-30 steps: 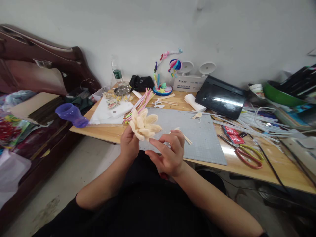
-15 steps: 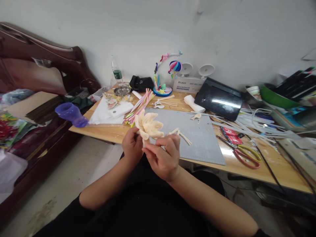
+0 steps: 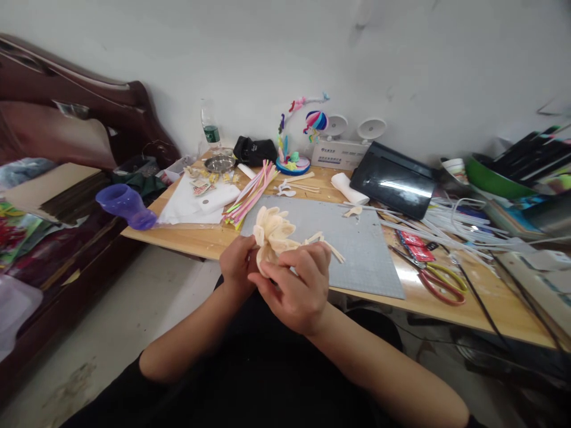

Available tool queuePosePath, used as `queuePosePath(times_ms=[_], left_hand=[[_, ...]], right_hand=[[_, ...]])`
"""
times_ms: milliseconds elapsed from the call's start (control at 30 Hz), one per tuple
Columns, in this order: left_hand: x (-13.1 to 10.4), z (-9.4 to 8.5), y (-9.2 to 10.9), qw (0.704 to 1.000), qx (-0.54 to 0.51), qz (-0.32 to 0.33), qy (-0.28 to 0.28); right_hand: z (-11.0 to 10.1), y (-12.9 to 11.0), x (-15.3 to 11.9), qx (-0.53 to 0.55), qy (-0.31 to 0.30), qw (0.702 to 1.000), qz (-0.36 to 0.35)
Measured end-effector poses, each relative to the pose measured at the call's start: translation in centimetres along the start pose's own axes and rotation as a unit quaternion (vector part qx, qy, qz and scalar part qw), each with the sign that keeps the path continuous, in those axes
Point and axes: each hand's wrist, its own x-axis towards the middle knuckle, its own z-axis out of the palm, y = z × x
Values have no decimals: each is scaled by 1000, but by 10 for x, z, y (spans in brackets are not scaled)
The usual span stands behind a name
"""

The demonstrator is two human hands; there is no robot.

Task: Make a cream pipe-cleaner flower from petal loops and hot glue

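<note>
A cream-coloured handmade flower [image 3: 273, 229] with several layered petals is held up in front of my body, over the near edge of the grey cutting mat [image 3: 361, 255]. My left hand [image 3: 237, 264] is closed around its base from the left; the stem end is hidden by the fingers. On the right side, my right hand [image 3: 300, 285] pinches a lower petal [image 3: 266, 261] between thumb and fingers. Cream pipe-cleaner strips [image 3: 332, 251] lie on the mat just beyond my right hand. A single loose cream petal [image 3: 353, 211] rests near the mat's far right corner.
Pink and yellow pipe cleaners [image 3: 254, 193] lie left of the mat. Scissors [image 3: 439, 282] and white sticks [image 3: 428, 229] are to the right. Behind stand a colourful balloon ornament [image 3: 293, 164], a metal bowl [image 3: 220, 163] and a bottle [image 3: 210, 128]. A purple vase [image 3: 126, 205] hangs past the left edge.
The flower has tilted and turned slightly to the right, with a lower petal now facing me. My right hand has shifted its pinch onto that petal. My left hand keeps its hold.
</note>
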Motion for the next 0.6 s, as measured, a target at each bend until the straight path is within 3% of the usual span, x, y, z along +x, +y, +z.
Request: queuePosePath(times_ms=[133,267,367,467,600], left_hand=[[2,-2,-6,996,41,84,-3],[3,-2,-3,987,79,140,-16],[4,-1,-1,988,82,117,-49],[7,-5,-2,991,57,89,-87],[21,-18,3,977,-59,16,-202]], right_hand=[[-11,8,14,-1,10,999,42],[-7,6,18,-38,-18,997,63],[-2,1,15,-67,-46,996,21],[-10,8,20,-43,-81,996,-20],[-33,38,47,108,-120,986,32]])
